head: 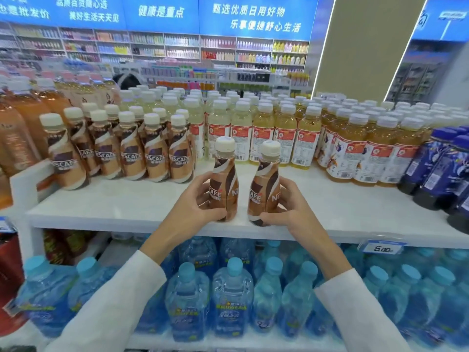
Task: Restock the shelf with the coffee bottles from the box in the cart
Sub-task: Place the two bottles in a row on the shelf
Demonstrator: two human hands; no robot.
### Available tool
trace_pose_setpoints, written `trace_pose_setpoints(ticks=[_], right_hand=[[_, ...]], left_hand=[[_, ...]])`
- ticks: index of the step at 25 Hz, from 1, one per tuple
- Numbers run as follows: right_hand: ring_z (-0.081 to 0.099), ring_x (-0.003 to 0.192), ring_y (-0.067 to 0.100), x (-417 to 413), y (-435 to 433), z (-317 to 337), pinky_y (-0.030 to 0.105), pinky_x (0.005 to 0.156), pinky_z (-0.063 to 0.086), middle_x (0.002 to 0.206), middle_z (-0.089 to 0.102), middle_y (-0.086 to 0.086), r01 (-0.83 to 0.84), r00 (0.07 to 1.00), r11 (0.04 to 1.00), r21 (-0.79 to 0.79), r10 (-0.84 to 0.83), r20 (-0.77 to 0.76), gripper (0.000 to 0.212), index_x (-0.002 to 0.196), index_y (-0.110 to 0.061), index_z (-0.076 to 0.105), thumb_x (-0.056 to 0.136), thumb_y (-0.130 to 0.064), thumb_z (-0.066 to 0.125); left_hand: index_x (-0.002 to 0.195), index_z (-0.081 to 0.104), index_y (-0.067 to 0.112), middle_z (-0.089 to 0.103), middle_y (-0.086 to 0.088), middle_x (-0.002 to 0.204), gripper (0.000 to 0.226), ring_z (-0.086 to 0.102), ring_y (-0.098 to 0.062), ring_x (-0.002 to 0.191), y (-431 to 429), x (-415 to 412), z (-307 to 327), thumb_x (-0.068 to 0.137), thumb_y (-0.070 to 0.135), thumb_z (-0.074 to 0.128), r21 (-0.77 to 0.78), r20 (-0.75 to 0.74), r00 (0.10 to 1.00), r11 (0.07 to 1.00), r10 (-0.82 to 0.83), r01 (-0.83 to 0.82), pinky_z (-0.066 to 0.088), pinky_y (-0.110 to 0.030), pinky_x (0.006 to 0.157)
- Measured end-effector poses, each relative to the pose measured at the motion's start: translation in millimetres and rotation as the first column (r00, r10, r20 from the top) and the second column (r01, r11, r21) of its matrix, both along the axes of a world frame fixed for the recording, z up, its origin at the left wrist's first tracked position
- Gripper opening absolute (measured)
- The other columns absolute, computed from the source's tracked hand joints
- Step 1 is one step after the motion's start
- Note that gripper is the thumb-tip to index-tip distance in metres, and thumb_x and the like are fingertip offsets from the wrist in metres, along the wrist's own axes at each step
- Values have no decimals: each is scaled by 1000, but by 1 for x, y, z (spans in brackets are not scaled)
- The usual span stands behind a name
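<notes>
Item: left bottle, clasped by left grip; right bottle, clasped by right grip; both coffee, long axes upright, at front edge of shelf. Stocked coffee row lies rear-left, nearer left grip

The person wears a top with long white sleeves. The left sleeve and the right sleeve are plain, smooth cloth, loose round the arm. Each ends in a straight edge on the forearm; beyond it the wrists, the left hand and the right hand are bare.
</notes>
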State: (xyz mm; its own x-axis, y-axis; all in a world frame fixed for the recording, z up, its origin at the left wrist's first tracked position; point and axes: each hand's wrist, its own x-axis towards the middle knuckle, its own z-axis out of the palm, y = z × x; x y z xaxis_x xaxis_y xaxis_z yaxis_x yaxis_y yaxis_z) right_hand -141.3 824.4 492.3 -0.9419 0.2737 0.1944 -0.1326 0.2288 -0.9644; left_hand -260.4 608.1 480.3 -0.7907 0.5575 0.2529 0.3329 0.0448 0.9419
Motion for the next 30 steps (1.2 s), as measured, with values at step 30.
trace_pose_setpoints(ticks=[30], right_hand=[[68,91,-5,-34,-88,-13,19,79,57,104,71,-19,323,942,938,124,-306,-138,54,104,-37,59,63,-40,95]], left_hand=[[105,58,42,70,23,101,57,66,12,91,-40,22,-7,64,30,96,98,-114,868,875,484,-475,49,-4,72]])
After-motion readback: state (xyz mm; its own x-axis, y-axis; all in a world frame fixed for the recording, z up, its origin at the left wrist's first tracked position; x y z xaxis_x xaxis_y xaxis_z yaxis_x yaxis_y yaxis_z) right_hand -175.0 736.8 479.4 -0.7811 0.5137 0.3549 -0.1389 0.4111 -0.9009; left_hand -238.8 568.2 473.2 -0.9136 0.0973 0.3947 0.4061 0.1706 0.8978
